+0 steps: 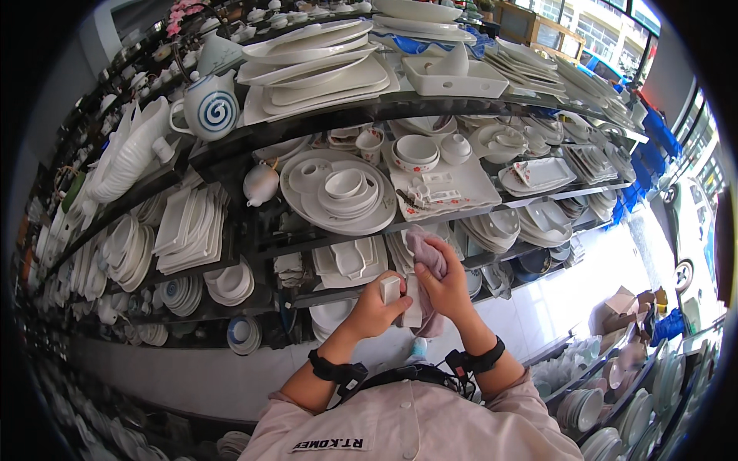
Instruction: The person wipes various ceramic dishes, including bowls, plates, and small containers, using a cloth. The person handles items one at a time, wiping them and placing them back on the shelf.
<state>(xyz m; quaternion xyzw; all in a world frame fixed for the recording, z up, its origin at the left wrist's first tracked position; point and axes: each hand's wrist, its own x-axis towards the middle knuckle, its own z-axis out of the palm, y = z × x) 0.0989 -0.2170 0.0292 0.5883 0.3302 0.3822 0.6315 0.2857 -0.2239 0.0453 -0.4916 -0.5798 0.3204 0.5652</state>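
Note:
My left hand (374,309) is closed around a small white ceramic piece (390,289) with a squared end, whose full shape is hidden by the fingers. Close beside it, my right hand (446,286) grips a mauve cloth (427,255). The cloth bunches up above the thumb and hangs down below the palm. Both hands are held in front of my body, before the lower shelves. Whether the cloth touches the white piece cannot be made out.
Ahead stand dark shelves crowded with white crockery: a stack of large platters (315,73), a teapot with a blue spiral (213,107), an oval plate bearing bowls (304,201) and a square floral plate (469,201). More stacked dishes (580,407) sit on a rack behind at right.

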